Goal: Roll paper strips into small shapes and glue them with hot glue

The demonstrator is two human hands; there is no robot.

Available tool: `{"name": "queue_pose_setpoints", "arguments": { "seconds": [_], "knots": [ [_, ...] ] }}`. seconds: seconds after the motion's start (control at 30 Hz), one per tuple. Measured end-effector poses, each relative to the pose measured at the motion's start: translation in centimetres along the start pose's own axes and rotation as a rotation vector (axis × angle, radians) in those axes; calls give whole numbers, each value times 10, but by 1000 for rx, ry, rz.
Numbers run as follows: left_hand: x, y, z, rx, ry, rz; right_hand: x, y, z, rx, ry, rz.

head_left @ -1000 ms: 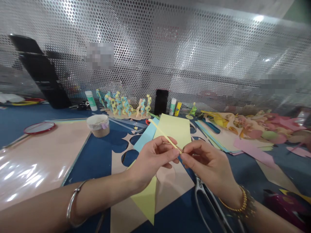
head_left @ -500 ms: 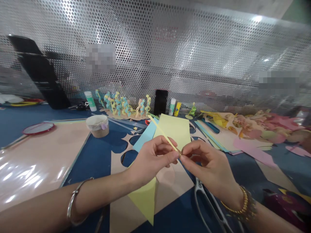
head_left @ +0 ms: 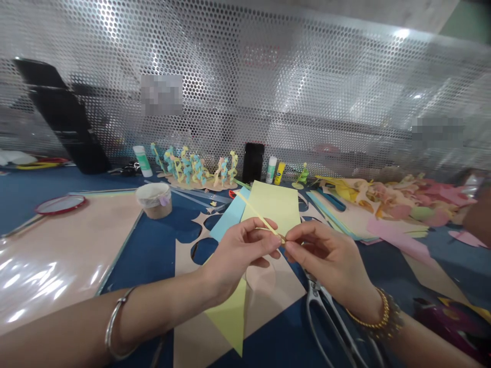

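A thin yellow paper strip (head_left: 258,213) slants up and to the left from between my hands. My left hand (head_left: 245,248) pinches it near its lower end. The fingertips of my right hand (head_left: 326,258) are closed at that same end, on a small brownish piece too tiny to make out. Both hands meet above a pale yellow sheet (head_left: 272,202), a blue sheet (head_left: 229,214) and cut peach paper (head_left: 264,312). Metal scissors (head_left: 326,317) lie under my right wrist.
Curly paper pieces (head_left: 187,166) stand at the back by a dark phone (head_left: 253,161) and glue sticks (head_left: 271,169). A small tub (head_left: 154,200) and plastic-wrapped paper (head_left: 76,250) lie left, paper scraps (head_left: 406,202) right.
The yellow strip's upper end has dipped slightly, and my left fingers have shifted a little around it. At the far right edge, a blurred brownish shape has come further into view.
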State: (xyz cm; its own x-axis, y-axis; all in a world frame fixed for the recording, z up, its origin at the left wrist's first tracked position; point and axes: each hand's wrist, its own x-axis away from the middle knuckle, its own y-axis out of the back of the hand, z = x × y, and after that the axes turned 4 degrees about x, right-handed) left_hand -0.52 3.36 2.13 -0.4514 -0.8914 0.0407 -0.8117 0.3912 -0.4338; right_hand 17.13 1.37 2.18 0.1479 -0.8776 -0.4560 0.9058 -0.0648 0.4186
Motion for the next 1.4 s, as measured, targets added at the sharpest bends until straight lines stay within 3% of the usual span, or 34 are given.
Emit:
{"name": "queue_pose_setpoints", "arguments": {
  "seconds": [1.0, 1.2, 1.4],
  "knots": [
    [-1, 1, 0, -156, -93, 17, 0, -1, 2, 62, -25, -2],
    [-1, -1, -2, -68, -13, -37, -1, -1, 1, 30, -17, 4],
    [0, -1, -2, -76, -34, -24, 0, -2, 3, 15, -26, -7]
  ]
}}
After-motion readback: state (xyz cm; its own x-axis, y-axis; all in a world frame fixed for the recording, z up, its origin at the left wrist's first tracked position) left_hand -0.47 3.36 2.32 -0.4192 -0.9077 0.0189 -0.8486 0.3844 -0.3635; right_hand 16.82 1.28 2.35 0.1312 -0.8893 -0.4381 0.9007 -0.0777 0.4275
